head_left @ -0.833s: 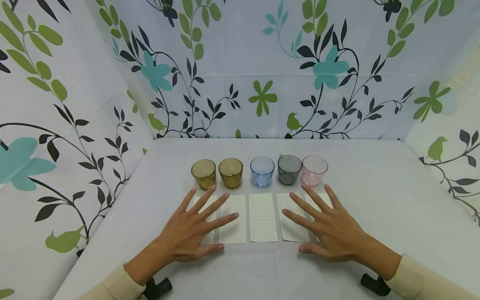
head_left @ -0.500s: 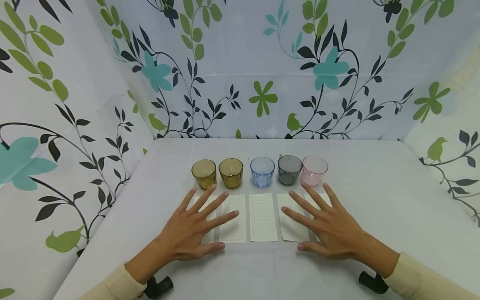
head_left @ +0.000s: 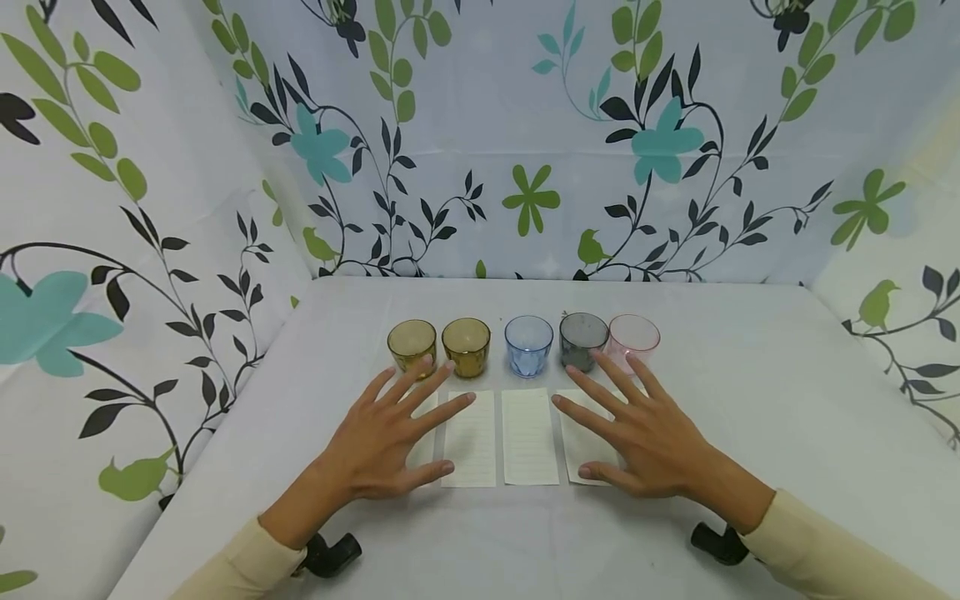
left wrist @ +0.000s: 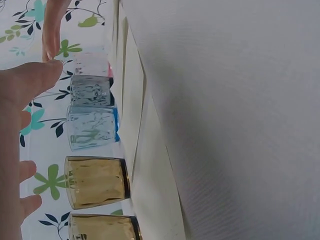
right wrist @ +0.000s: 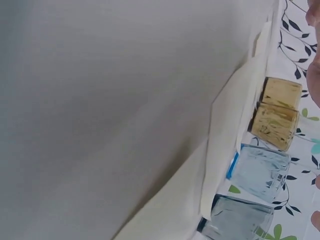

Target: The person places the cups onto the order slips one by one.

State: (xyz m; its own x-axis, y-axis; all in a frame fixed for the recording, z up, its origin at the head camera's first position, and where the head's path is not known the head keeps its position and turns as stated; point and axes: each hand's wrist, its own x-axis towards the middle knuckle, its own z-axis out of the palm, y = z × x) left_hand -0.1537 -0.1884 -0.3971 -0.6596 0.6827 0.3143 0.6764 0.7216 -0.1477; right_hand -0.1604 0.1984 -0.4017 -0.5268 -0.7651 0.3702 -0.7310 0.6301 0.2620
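My left hand (head_left: 386, 437) hovers with fingers spread, its fingertips overlapping the left amber glass (head_left: 409, 337) in the head view. A second amber glass (head_left: 466, 350) stands beside it. Mirroring it, my right hand (head_left: 648, 435) is spread too, its fingertips overlapping the grey glass (head_left: 584, 333) and the pink glass (head_left: 634, 327). Between the two sides is a blue glass (head_left: 528, 348). In front of the glasses lies a row of lined paper slips, with the middle slip (head_left: 529, 442) fully visible. The outer slips are partly hidden under my hands. Neither hand holds anything.
A white cloth (head_left: 525, 542) covers the table. Behind it hangs a leaf-patterned curtain (head_left: 465, 92), which also runs along both sides. Black camera mounts (head_left: 330, 554) sit at the wrists, below the sleeves.
Both hands have moved a little forward toward the glasses, the right one also slightly left. The head view has shifted slightly. Glasses and slips stay in place.
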